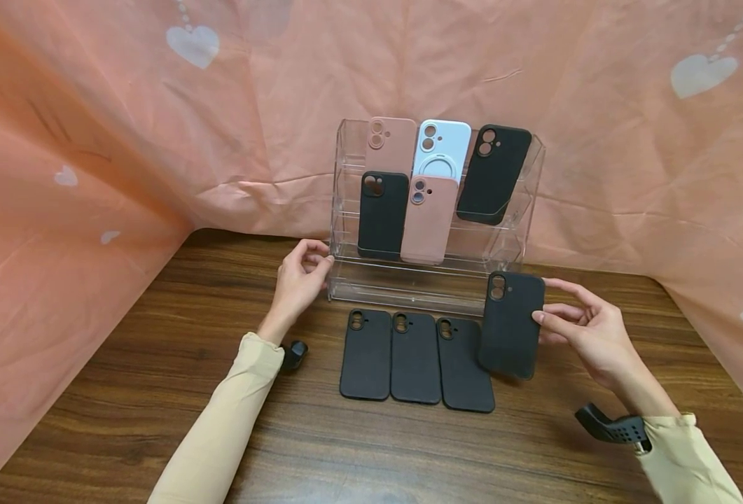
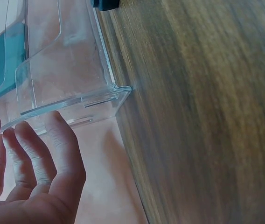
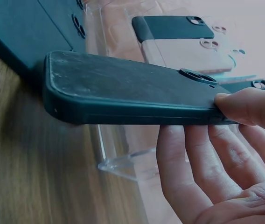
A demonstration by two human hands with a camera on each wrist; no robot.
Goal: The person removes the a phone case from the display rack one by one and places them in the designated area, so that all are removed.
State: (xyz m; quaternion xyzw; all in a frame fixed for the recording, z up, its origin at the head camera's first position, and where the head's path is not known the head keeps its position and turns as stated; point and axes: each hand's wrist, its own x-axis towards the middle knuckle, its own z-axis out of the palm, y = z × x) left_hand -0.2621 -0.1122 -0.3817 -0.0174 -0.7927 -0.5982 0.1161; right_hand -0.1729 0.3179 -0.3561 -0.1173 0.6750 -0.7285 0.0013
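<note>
1 black phone case (image 1: 511,336) is pinched at the fingertips of the right hand (image 1: 598,343), beside 3 black cases (image 1: 415,360) lying on the surface (image 1: 346,455) before a clear rack (image 1: 403,297), whose left edge the left hand (image 1: 302,276) pinches.

Near the back edge of the table (image 1: 176,343), between its back corners, stands the rack (image 1: 409,283); three upper cases (image 1: 442,148) sit behind and above two lower cases (image 1: 430,224). Before it lie three flat cases (image 1: 415,360), side by side. My left hand (image 1: 302,273) is at its left side; my right hand (image 1: 592,339) holds another case (image 1: 511,332) at that row's right end.
</note>
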